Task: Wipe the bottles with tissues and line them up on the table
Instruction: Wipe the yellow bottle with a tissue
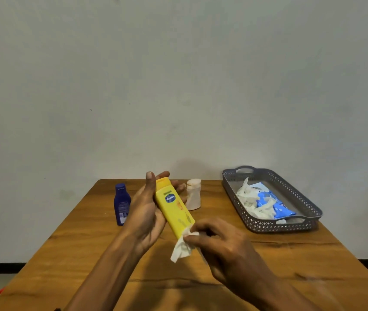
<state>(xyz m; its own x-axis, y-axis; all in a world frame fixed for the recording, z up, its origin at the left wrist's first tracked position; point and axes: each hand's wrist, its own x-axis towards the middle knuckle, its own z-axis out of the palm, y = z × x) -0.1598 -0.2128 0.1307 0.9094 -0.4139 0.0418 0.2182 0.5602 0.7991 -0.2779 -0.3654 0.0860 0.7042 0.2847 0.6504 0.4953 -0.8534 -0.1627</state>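
The wooden desk filled the lower half of the frame, running back to a pale wall. At the right of the frame sat a grey perforated plastic tray with handle cut-outs, and in it lay a blue tissue pack among loose white tissues.

I held the yellow Vaseline lotion bottle off the desk, a little left of centre, tilted with its cap toward the top of the frame and its base toward me. My left hand cradled its upper half, thumb along the near edge and fingers curled behind it, so the label faced up. I judged it a light, stiff plastic bottle with smooth, glossy sides that would slip if I held it loosely; its flattened body gave a steadier hold across the broad faces than the narrow cap end would.

My right hand pinched a crumpled white tissue between thumb and fingertips and pressed it against the bottle's lower end. The tissue was soft and flimsy, likely to tear or bunch if dragged hard.

Left of my left hand a dark blue lotion bottle stood upright on the desk. Just right of the yellow bottle's cap stood a smaller white bottle, also upright. Both looked light enough to topple at a nudge, so I reckoned they were best taken round the middle.
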